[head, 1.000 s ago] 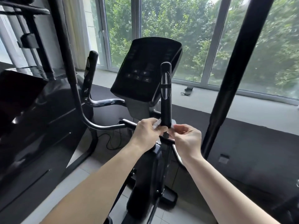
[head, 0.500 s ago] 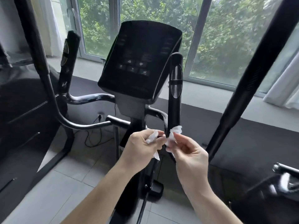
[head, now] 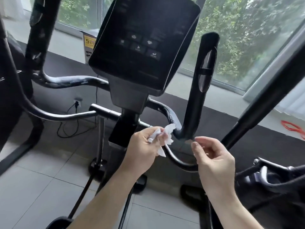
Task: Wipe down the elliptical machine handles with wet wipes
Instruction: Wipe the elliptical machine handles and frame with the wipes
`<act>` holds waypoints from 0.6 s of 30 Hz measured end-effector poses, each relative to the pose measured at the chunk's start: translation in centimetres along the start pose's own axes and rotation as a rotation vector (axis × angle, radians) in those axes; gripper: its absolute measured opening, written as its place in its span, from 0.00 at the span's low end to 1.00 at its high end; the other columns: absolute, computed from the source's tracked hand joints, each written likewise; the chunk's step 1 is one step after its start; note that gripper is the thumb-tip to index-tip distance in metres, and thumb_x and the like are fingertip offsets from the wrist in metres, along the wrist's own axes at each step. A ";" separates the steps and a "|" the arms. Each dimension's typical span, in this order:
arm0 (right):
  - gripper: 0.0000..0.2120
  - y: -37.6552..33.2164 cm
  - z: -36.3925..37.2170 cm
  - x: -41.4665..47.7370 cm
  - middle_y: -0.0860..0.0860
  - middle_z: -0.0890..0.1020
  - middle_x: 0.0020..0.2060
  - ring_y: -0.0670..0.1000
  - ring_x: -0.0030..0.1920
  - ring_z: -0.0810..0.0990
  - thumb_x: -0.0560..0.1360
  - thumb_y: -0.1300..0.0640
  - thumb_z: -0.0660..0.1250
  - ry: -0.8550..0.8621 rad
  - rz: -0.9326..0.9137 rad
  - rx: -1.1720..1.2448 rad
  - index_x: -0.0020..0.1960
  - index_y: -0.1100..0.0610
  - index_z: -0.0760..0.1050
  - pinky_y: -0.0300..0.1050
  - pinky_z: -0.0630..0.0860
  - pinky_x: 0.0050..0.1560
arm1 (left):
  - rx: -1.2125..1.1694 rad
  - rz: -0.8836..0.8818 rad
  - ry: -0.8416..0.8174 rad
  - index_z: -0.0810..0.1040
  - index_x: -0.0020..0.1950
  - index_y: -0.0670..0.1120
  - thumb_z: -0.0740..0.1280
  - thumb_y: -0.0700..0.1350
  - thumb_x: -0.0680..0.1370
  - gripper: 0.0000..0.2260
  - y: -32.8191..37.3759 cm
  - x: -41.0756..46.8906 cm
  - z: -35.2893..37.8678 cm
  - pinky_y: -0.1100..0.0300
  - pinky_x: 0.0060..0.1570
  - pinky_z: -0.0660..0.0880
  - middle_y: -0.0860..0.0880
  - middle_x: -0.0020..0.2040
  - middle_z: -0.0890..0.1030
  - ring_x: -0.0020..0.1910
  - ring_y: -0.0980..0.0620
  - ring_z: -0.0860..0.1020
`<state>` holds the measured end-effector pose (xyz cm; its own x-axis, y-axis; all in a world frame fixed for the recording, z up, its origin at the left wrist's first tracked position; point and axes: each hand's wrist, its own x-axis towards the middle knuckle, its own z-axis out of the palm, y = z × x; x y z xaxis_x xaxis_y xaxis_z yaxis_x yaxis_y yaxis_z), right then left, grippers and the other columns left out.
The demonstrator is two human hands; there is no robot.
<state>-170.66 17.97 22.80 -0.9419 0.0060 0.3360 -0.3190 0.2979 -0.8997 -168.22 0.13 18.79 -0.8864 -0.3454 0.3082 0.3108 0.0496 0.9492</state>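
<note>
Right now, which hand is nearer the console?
Left. The left hand, gripping the wipe, sits just below the console. The right hand is farther right, below the bend of the upright handle.

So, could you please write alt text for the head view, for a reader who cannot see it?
The left hand holds a crumpled wet wipe at the bend of the elliptical's right handle; the right hand hovers close by, fingers loosely curled.

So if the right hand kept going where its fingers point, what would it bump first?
The right hand would probably meet the bottom bend of the upright handle first; its fingertips look close, though depth is unclear.
</note>
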 end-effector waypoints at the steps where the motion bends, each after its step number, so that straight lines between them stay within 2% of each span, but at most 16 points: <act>1: 0.09 -0.1 0.0 0.2 0.48 0.84 0.40 0.44 0.37 0.80 0.76 0.59 0.76 0.045 -0.041 -0.034 0.52 0.47 0.82 0.33 0.75 0.41 | -0.010 -0.008 0.017 0.85 0.44 0.53 0.70 0.53 0.80 0.08 -0.3 0.6 0.1 0.60 0.36 0.75 0.54 0.32 0.81 0.32 0.57 0.78; 2: 0.12 -0.1 0.1 0.4 0.47 0.84 0.42 0.44 0.39 0.80 0.76 0.57 0.77 0.050 -0.069 -0.053 0.56 0.48 0.80 0.32 0.75 0.43 | 0.001 -0.007 0.024 0.84 0.45 0.53 0.70 0.54 0.80 0.08 -0.6 1.1 0.3 0.55 0.35 0.75 0.50 0.31 0.80 0.32 0.56 0.76; 4: 0.17 -0.2 0.8 0.6 0.46 0.85 0.47 0.46 0.43 0.83 0.75 0.56 0.77 -0.004 -0.119 -0.058 0.62 0.48 0.80 0.34 0.77 0.46 | 0.040 0.016 0.007 0.83 0.46 0.51 0.70 0.55 0.81 0.10 -1.1 2.1 0.8 0.46 0.37 0.77 0.39 0.34 0.79 0.31 0.47 0.76; 5: 0.18 -0.2 1.3 0.6 0.46 0.85 0.49 0.48 0.44 0.84 0.75 0.57 0.77 -0.025 -0.144 -0.050 0.63 0.48 0.80 0.36 0.78 0.47 | 0.042 0.031 -0.018 0.83 0.46 0.51 0.70 0.55 0.81 0.10 -1.2 2.5 1.2 0.44 0.39 0.77 0.38 0.34 0.79 0.32 0.43 0.76; 6: 0.18 -0.2 1.8 0.6 0.48 0.86 0.49 0.50 0.44 0.84 0.75 0.59 0.77 -0.024 -0.166 -0.039 0.63 0.48 0.81 0.38 0.79 0.48 | 0.025 0.049 -0.048 0.84 0.46 0.52 0.70 0.53 0.82 0.09 -1.2 2.7 1.5 0.44 0.39 0.78 0.40 0.34 0.79 0.33 0.43 0.77; 8: 0.19 0.1 2.3 0.8 0.49 0.86 0.50 0.51 0.44 0.83 0.76 0.63 0.76 0.006 -0.206 -0.012 0.63 0.48 0.82 0.37 0.78 0.49 | -0.048 0.089 -0.099 0.85 0.50 0.56 0.70 0.52 0.81 0.04 -1.3 3.3 2.0 0.53 0.39 0.79 0.48 0.36 0.83 0.35 0.54 0.80; 10: 0.19 0.2 2.6 0.9 0.50 0.86 0.51 0.52 0.43 0.83 0.75 0.66 0.75 0.011 -0.221 0.024 0.62 0.49 0.83 0.37 0.77 0.50 | -0.058 0.133 -0.128 0.86 0.52 0.57 0.69 0.51 0.82 0.06 -1.7 3.8 2.1 0.60 0.41 0.78 0.54 0.39 0.82 0.39 0.57 0.81; 14: 0.20 0.5 3.0 1.0 0.51 0.85 0.53 0.52 0.43 0.83 0.75 0.65 0.75 0.013 -0.242 0.056 0.63 0.48 0.83 0.41 0.79 0.51 | 0.185 0.288 -0.079 0.84 0.45 0.43 0.68 0.49 0.83 0.13 -3.9 5.9 2.1 0.52 0.45 0.77 0.51 0.36 0.79 0.41 0.51 0.78; 16: 0.20 0.8 3.1 1.0 0.49 0.84 0.50 0.49 0.41 0.81 0.75 0.64 0.75 0.026 -0.238 0.087 0.63 0.48 0.82 0.40 0.79 0.49 | 0.304 0.299 0.018 0.81 0.41 0.41 0.68 0.47 0.83 0.14 -5.1 7.5 2.2 0.49 0.43 0.75 0.48 0.36 0.78 0.41 0.49 0.76; 18: 0.19 0.9 3.1 0.8 0.52 0.83 0.48 0.49 0.40 0.79 0.74 0.63 0.74 0.038 -0.219 0.124 0.64 0.51 0.82 0.38 0.78 0.46 | 0.325 0.296 0.056 0.79 0.40 0.41 0.67 0.46 0.83 0.14 -5.8 8.6 1.9 0.47 0.42 0.75 0.47 0.37 0.77 0.40 0.48 0.76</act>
<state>-172.03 15.23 21.40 -0.8449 -0.0094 0.5348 -0.5279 0.1766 -0.8308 -178.28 -1.37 16.07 -0.7527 -0.3215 0.5746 0.4165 0.4435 0.7936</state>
